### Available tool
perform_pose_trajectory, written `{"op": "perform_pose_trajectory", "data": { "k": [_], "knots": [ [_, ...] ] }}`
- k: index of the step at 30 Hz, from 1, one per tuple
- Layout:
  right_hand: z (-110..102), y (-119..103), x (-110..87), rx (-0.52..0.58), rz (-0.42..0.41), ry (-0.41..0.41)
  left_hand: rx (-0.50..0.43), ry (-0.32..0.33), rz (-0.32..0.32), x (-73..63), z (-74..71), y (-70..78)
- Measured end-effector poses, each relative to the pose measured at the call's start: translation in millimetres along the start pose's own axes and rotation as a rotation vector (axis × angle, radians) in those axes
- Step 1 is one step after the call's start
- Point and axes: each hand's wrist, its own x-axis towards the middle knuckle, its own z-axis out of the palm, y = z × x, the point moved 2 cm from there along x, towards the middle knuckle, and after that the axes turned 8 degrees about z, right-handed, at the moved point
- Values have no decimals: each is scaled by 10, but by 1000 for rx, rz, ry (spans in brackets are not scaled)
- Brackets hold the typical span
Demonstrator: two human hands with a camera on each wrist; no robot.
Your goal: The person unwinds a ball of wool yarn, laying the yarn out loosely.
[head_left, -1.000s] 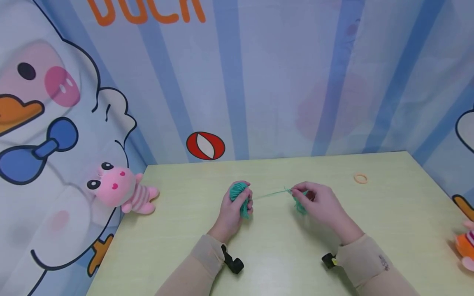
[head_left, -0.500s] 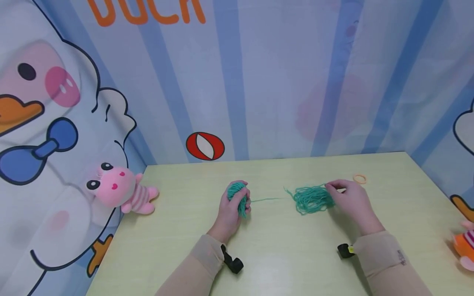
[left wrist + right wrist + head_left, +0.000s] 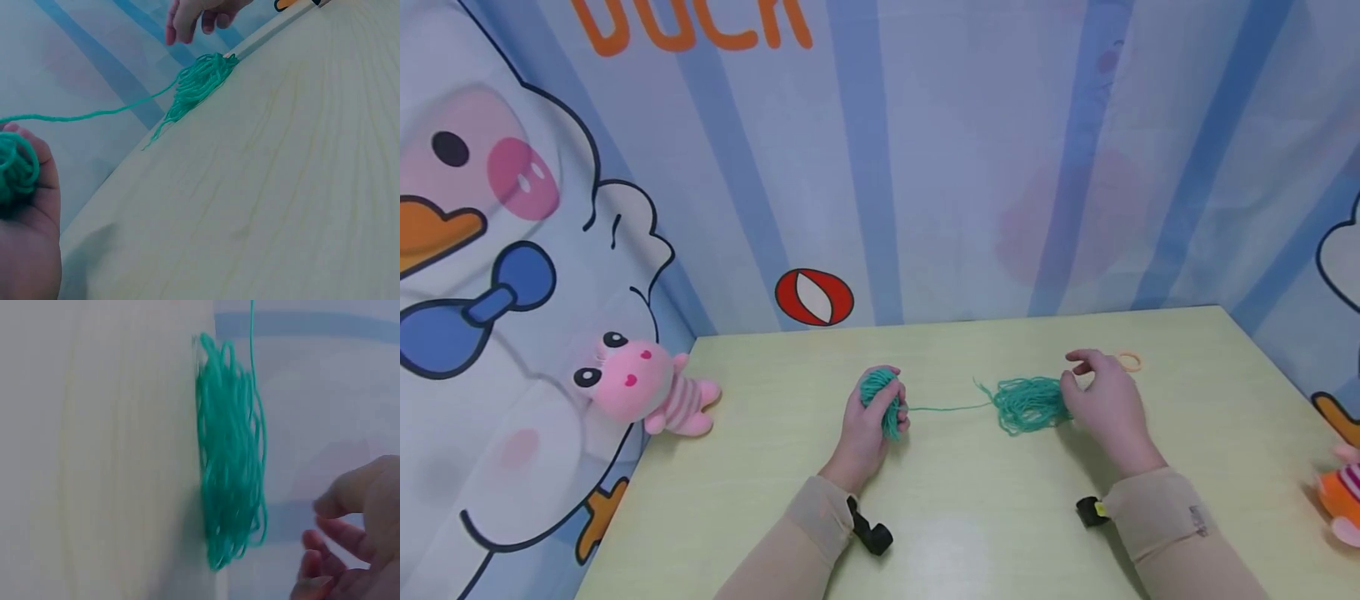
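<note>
Since half a second ago my right hand (image 3: 1105, 408) has let go of the yarn's far end and lifted a little; a second ago it was closer to my left hand (image 3: 865, 429), with the loose yarn bunched up under it. My left hand has hardly shifted.

Going from the left: well beyond my left fingers, a pink plush toy (image 3: 647, 383) lies at the edge of the desk (image 3: 955, 500). A black wrist camera (image 3: 872, 533) sits below my left hand, on the cuff of my beige sleeve (image 3: 790, 542). My left fingers are curled round a wound green bundle (image 3: 878, 387), thumb across its front. From it a single green strand (image 3: 947, 409) runs away to my right, across the gap between my hands, to the loose pile of green yarn (image 3: 1030, 406). That pile lies on the desk just left of my right fingers, a few ends fraying toward my left hand.

My right fingers are parted and loosely bent, holding nothing, thumb beside the pile's near end. Just behind them lies a peach ring (image 3: 1129, 361). Well off to their right, an orange and pink toy (image 3: 1343, 492) is cut by the frame edge.
</note>
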Motion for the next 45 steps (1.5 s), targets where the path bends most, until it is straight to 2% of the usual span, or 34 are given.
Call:
{"op": "perform_pose_trajectory", "data": {
  "k": [2, 4, 7, 11, 13, 15, 21, 28, 36, 39, 45],
  "knots": [
    [42, -136, -51, 46, -64, 50, -14, 3, 2, -4, 3, 2],
    [119, -280, -115, 74, -140, 41, -28, -3, 4, -5, 10, 5],
    [291, -492, -233, 86, -255, -85, -50, -24, 5, -5, 27, 9],
    [543, -706, -430, 73, -329, -303, -66, -67, -8, -4, 48, -5],
    [641, -780, -515, 58, -337, -362, -64, -95, -15, -6, 58, -9],
    [713, -836, -571, 40, -348, -386, -58, -122, -18, -8, 67, -10],
    [794, -915, -627, -18, -348, -360, -16, -176, -3, -27, 87, 2],
    [760, -892, -599, -1, -317, -357, 50, -165, 29, -40, 69, -8],
    [461, -786, -449, -133, -342, -302, 140, -116, 17, -38, 58, 6],
    [335, -724, -379, -139, -302, -279, 145, -119, 4, -39, 53, 6],
    [163, -564, -251, -73, -208, -226, 112, -113, 20, -37, 43, 14]
  ]
}}
